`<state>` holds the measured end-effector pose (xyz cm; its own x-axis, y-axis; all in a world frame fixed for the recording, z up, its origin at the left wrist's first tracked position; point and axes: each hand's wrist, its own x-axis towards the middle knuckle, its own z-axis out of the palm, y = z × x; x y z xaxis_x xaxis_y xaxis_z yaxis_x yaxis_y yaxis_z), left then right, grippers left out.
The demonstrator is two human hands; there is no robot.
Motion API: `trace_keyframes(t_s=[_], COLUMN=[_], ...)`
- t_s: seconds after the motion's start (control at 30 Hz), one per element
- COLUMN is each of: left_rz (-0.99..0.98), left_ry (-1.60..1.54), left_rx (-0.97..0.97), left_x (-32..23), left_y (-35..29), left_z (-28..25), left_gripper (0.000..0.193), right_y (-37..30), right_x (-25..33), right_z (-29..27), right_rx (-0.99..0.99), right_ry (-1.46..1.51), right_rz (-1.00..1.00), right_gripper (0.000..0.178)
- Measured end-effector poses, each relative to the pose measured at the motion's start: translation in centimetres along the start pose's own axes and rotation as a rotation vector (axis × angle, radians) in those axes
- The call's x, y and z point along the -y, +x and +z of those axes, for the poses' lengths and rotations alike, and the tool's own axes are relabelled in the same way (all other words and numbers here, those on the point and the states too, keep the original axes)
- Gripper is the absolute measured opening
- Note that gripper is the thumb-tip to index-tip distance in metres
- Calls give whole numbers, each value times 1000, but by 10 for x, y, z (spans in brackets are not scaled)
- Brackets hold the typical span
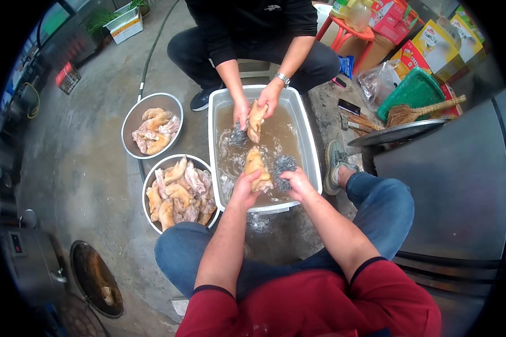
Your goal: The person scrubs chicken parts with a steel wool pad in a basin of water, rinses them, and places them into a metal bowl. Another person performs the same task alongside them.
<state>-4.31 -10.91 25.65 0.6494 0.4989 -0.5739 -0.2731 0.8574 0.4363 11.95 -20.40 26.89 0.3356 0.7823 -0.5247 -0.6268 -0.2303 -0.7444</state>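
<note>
My left hand (245, 190) is closed round the lower end of a pig's trotter (254, 163), which I hold over the murky water of a white plastic tub (316, 163). In my right hand (299, 184) is a grey steel wool scrubber (285, 166), just to the right of the trotter and apart from it. Across the tub a co-worker's hands hold another trotter (257, 119) and a second steel wool scrubber (239, 135). To the left stands a metal basin (145, 197) heaped with trotters; a farther basin (124, 128) holds several more.
A hose (150, 53) runs along the concrete floor behind the basins. At the lower left is a round floor opening (76, 264). On the right are a phone (349, 106), a green plastic basket (413, 92), a twig brush (427, 111), cardboard boxes (433, 45) and a red stool (351, 31).
</note>
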Motion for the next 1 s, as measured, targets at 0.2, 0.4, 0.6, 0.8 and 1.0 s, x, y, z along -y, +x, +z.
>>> trace_keyframes(t_s=[0.2,0.4,0.6,0.8,1.0], left_rz=[144,274,268,252,207], left_ry=[-100,-98,-61,-94,-70], left_rx=[16,-74,-138,-205,-153], left_x=[-3,12,23,30,24], left_y=[7,9,13,9,-1], left_z=[-4,-2,-4,8,18], left_gripper=[49,59,63,59,59], right_y=[4,4,-16,-21,-5], right_x=[18,-12,-23,-33,-47], right_z=[-15,24,30,34,4], right_rx=[-128,-183,-306,-283,-350], right_ry=[-127,-469,-847,-911,-785], right_rz=[-34,-201,-422,-501,-524], right_gripper=[42,53,49,43,38])
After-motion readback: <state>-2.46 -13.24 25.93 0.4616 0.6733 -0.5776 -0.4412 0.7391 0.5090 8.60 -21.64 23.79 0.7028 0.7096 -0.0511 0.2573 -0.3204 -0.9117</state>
